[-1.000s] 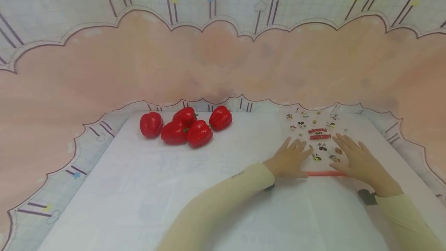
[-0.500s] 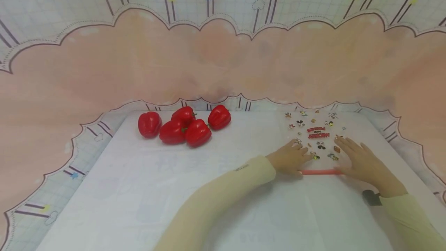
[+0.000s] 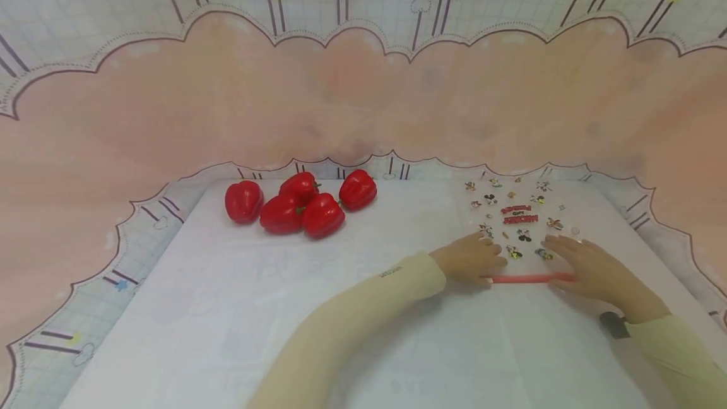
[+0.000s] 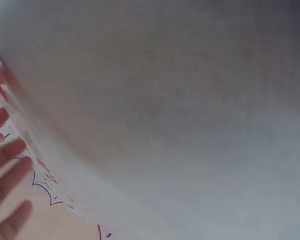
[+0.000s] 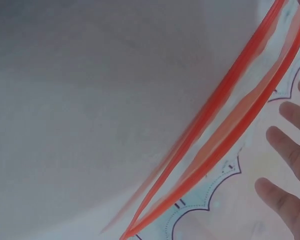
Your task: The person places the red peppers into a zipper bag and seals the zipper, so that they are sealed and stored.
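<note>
A clear plastic zip bag [image 3: 494,214] printed with small cartoon figures lies flat at the right of the white table, its red zip edge [image 3: 525,279] towards me. My left hand [image 3: 468,259] rests on its near left corner, and my right hand [image 3: 591,270] on the near right corner. Spread, fairly straight fingers [image 4: 12,172] show in the left wrist view, with the thumb by the red edge. In the right wrist view the two red strips [image 5: 235,127] stand apart between their ends; the right thumb touches them at the top corner. Nothing shows inside the bag.
Several red bell peppers [image 3: 324,215] lie in a group at the back left of the white table [image 3: 238,308]. A patterned cloth wall [image 3: 397,106] closes off the back and the sides. Dark wrist-camera mounts sit on the wrists.
My right hand has slid slightly towards me and to the right, uncovering more of the bag's print. The left hand's fingers lie a little lower. The peppers have stayed in place.
</note>
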Demonstrator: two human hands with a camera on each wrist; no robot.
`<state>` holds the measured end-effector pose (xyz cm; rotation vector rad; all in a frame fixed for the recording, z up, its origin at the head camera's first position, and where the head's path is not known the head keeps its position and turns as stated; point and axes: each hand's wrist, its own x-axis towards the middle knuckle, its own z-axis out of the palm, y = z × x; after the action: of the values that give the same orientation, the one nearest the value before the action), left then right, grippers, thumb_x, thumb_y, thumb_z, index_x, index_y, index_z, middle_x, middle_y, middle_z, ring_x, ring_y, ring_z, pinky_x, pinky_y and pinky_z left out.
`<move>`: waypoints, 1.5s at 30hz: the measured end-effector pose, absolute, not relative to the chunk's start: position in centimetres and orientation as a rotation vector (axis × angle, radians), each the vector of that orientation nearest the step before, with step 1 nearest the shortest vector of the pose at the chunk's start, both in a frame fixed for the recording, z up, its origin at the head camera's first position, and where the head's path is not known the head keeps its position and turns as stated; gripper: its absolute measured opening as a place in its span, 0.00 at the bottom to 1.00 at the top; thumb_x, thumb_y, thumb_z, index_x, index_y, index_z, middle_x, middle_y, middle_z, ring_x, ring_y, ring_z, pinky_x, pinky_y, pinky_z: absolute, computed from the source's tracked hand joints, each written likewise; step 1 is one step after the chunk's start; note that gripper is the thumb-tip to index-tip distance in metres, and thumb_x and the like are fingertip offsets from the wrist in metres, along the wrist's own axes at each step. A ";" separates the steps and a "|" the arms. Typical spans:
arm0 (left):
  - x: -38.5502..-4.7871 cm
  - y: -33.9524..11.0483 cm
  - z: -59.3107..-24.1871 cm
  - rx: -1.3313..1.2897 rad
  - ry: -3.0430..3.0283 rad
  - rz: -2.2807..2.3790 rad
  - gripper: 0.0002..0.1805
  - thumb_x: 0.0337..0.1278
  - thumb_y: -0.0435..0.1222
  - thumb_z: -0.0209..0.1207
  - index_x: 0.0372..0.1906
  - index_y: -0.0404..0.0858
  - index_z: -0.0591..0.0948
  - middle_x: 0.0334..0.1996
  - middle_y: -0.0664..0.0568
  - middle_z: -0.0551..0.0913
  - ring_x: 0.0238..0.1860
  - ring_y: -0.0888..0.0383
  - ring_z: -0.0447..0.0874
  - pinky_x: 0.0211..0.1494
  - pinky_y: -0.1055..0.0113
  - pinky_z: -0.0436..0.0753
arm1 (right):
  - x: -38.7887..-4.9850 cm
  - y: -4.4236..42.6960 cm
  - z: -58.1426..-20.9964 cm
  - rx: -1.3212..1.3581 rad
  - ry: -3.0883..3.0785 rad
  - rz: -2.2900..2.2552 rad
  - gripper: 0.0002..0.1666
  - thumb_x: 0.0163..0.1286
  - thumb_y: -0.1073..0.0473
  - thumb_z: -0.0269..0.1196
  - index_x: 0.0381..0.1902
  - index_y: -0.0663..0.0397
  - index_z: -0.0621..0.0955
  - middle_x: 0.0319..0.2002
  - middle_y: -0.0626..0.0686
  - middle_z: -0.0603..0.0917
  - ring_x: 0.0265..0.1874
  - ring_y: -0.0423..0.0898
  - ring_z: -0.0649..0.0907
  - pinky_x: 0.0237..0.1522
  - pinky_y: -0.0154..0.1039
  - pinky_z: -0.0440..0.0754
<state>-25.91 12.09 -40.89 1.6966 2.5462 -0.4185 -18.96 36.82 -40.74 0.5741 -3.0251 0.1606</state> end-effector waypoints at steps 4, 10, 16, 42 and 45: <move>-25.8 12.4 -40.7 1.806 2.515 -0.433 0.20 0.66 0.49 0.50 0.61 0.56 0.70 0.62 0.62 0.71 0.66 0.64 0.65 0.74 0.68 0.56 | -18.8 36.7 -40.5 0.578 -3.040 0.124 0.36 0.52 0.52 0.70 0.58 0.59 0.75 0.60 0.65 0.74 0.61 0.65 0.69 0.60 0.62 0.64; -25.4 12.7 -40.5 1.829 2.493 -0.461 0.17 0.67 0.45 0.50 0.58 0.54 0.73 0.57 0.63 0.76 0.60 0.65 0.71 0.68 0.70 0.64 | -18.8 36.1 -40.5 0.548 -3.092 0.075 0.30 0.52 0.54 0.70 0.54 0.58 0.79 0.52 0.62 0.82 0.53 0.63 0.78 0.55 0.59 0.74; -25.4 12.7 -40.6 1.791 2.483 -0.429 0.14 0.68 0.44 0.49 0.55 0.53 0.76 0.52 0.63 0.79 0.54 0.66 0.75 0.61 0.73 0.69 | -18.9 35.8 -40.3 0.564 -3.100 0.054 0.25 0.53 0.56 0.70 0.50 0.57 0.81 0.47 0.60 0.84 0.50 0.62 0.80 0.52 0.59 0.76; -26.1 10.9 -40.1 1.758 2.630 -0.366 0.13 0.65 0.44 0.51 0.53 0.50 0.75 0.45 0.62 0.81 0.48 0.66 0.78 0.57 0.70 0.73 | -19.3 35.7 -40.4 0.852 -2.567 -0.068 0.09 0.42 0.65 0.72 0.25 0.56 0.84 0.22 0.50 0.83 0.22 0.50 0.81 0.29 0.47 0.81; -25.8 11.1 -40.2 1.748 2.675 -0.420 0.16 0.65 0.47 0.50 0.55 0.50 0.75 0.48 0.61 0.80 0.50 0.64 0.77 0.58 0.68 0.72 | -19.5 35.5 -40.5 0.894 -2.419 -0.067 0.11 0.61 0.56 0.64 0.25 0.58 0.84 0.18 0.49 0.80 0.16 0.47 0.78 0.20 0.42 0.79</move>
<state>-25.82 11.13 -40.17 1.7480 2.6746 -0.4197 -19.47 35.47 -40.53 0.8938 -2.4188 -0.0665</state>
